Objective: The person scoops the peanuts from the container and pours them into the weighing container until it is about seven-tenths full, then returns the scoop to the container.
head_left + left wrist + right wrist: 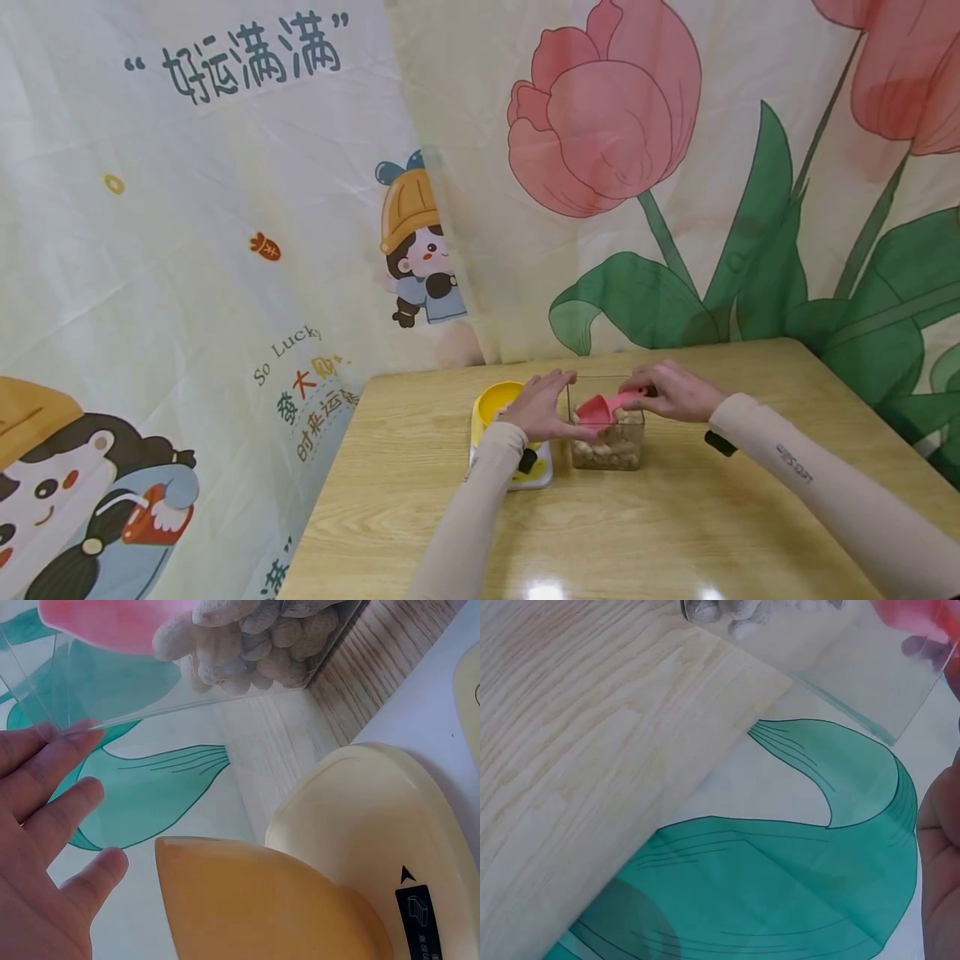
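A clear box (642,442) of unshelled peanuts (289,645) stands on the table. My right hand (678,393) grips the handle of a pink scoop (595,412), whose bowl is inside the box among the peanuts. My left hand (534,410) is at the box's left side. In the left wrist view its straight, spread fingers touch the clear rim. Left of the box, partly covered by that hand, a yellow bowl (489,402) sits over a white-and-yellow base (536,473). Only the edge of my right hand shows in the right wrist view.
The wooden table (675,533) ends at a printed cloth (480,167) hanging behind and to the left. In the left wrist view, a cream rounded piece (337,802) with a black label lies beside the bowl.
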A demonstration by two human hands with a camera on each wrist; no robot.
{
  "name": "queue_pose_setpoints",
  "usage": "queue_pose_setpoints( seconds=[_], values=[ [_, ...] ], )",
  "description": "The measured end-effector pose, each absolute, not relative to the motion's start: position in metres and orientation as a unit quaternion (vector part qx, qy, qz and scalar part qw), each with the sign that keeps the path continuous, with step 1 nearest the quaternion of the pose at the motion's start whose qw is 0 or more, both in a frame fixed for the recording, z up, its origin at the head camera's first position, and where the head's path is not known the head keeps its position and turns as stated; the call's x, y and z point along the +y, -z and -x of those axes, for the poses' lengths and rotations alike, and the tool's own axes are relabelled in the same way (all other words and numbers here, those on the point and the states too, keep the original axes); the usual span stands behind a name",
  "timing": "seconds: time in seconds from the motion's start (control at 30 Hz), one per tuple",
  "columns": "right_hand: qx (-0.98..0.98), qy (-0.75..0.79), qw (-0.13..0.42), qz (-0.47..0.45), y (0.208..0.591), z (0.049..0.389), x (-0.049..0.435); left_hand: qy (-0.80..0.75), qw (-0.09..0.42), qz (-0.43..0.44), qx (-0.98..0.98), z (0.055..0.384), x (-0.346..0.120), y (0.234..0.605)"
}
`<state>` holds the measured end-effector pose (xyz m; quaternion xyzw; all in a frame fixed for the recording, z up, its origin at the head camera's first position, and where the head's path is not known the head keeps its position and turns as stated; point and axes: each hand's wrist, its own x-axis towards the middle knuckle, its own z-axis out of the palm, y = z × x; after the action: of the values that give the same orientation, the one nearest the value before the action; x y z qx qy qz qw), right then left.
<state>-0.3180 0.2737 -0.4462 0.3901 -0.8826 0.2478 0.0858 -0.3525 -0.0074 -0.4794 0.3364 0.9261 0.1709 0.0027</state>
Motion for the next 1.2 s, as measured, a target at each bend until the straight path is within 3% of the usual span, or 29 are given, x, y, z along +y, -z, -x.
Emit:
queue_pose_setpoints(
  seconds=[0.53, 0.83, 1.2],
  values=[
    [-0.877, -0.223, 0.116, -0.409, 0.454, 0.32, 0.271, -0.177, 0.002, -0.338, 0.924, 0.352, -0.008, 0.481],
    [-0.88, -0.27, 0.069, -0.385, 0.452, 0.322, 0.268, -0.18, -0.001, -0.34, 0.923, 0.352, -0.008, 0.479],
    [-0.883, -0.324, 0.081, -0.33, 0.469, 0.317, 0.27, -0.19, 0.004, -0.339, 0.921, 0.354, -0.009, 0.48]
  ],
)
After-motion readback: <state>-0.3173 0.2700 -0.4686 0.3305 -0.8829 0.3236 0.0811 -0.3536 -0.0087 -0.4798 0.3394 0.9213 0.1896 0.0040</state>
